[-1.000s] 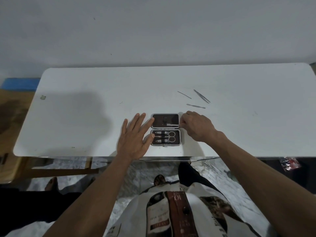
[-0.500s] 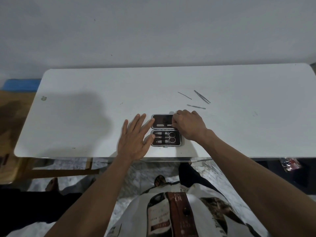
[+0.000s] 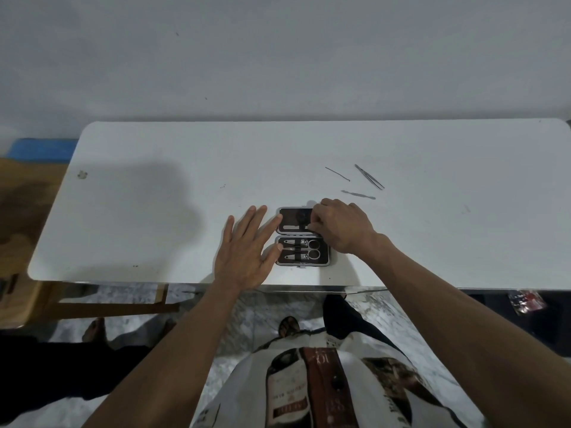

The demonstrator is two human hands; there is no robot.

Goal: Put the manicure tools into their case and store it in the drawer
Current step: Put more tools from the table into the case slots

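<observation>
The open manicure case (image 3: 302, 263) lies near the front edge of the white table (image 3: 154, 211). Its near half holds scissors (image 3: 310, 249) and two small clippers. My left hand (image 3: 245, 254) rests flat with fingers apart, its fingertips touching the case's left edge. My right hand (image 3: 340, 227) covers the right side of the far half, fingers pinched on the end of a thin silver tool (image 3: 293, 227) lying in that half. Behind and to the right, three loose tools lie on the table: a thin probe (image 3: 336, 173), tweezers (image 3: 369, 177) and a flat pusher (image 3: 358, 194).
A wall rises right behind the table. A wooden frame (image 3: 108, 307) and a blue object (image 3: 40, 149) are at the left, another person's bare feet (image 3: 94, 330) on the floor below, and a red packet (image 3: 525, 301) at the right.
My right hand has slid left from the case's right edge onto its far half, where a thin silver tool now shows. My left hand has stayed in place.
</observation>
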